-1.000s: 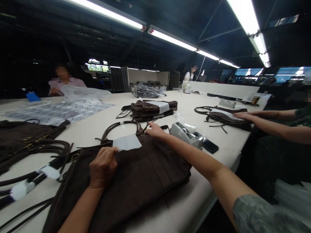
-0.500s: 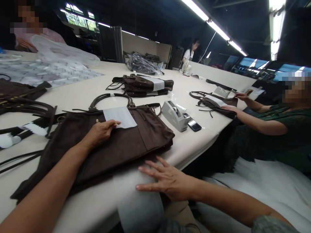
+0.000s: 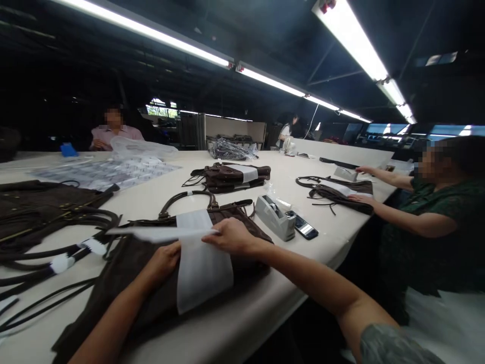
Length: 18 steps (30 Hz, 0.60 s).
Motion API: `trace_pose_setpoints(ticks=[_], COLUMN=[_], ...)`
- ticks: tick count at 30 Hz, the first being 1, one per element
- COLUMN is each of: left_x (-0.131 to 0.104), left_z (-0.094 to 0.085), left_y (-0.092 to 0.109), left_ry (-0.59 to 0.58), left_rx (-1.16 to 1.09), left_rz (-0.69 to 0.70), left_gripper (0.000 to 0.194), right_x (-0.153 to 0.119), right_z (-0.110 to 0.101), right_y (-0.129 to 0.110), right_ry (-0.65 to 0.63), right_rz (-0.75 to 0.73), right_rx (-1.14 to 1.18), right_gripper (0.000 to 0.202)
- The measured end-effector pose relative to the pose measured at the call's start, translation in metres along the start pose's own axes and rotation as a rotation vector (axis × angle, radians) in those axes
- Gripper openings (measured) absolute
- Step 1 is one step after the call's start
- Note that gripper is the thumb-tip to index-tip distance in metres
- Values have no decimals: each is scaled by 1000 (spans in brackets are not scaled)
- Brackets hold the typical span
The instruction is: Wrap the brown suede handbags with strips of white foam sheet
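Note:
A dark brown handbag (image 3: 144, 283) lies flat near the table's front edge, its handle pointing away. A white paper strip (image 3: 204, 273) runs across its middle and hangs toward its near side. My right hand (image 3: 231, 236) pinches an edge of white paper above the bag, and a flap of it sticks out to the left. My left hand (image 3: 162, 263) rests on the bag at the strip's left edge, fingers curled; its fingertips are partly hidden by the paper. To the right of the bag stands a grey tape dispenser (image 3: 275, 220).
A phone (image 3: 305, 226) lies beside the dispenser. More brown bags lie at left (image 3: 41, 212) and behind (image 3: 237, 177). At right, a person's hands rest by another bag (image 3: 341, 189). Plastic sheeting (image 3: 109, 172) lies further back; another person sits behind it.
My right hand has risen from the near edge onto the bag's top, bringing the paper over it. My left hand has shifted to the strip's left edge. The view has tilted up.

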<state>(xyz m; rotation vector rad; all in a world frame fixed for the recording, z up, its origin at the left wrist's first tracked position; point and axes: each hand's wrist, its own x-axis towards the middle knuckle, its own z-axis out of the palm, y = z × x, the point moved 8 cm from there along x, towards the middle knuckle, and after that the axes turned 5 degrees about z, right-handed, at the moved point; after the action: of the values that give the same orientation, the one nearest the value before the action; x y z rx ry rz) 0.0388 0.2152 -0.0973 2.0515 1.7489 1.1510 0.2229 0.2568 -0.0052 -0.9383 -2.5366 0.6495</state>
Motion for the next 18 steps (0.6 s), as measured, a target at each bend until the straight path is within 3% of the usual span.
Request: trace_pose_setpoints(ticks=[2,5,10,14,18], left_x=[0,-1,1,2,3], left_z=[1,1,3,2,1], left_y=[2,2,-5,-6,-4], left_ry=[-60,-96,-60,-10,-6], left_rx=[-27,-60,-105,-118,-171], left_rz=[6,3,-23,-45,-85], left_gripper=[39,39,48,50,50], right_x=[38,66,55,52,69], right_z=[20,47,83,87,96], right_y=[22,47,64,57,53], right_ry=[-141,-125,48,236,229], right_rz=[170,251,271,238,230], right_rx=[91,86,-37,-114,-126], right_gripper=[28,32,34,35,35])
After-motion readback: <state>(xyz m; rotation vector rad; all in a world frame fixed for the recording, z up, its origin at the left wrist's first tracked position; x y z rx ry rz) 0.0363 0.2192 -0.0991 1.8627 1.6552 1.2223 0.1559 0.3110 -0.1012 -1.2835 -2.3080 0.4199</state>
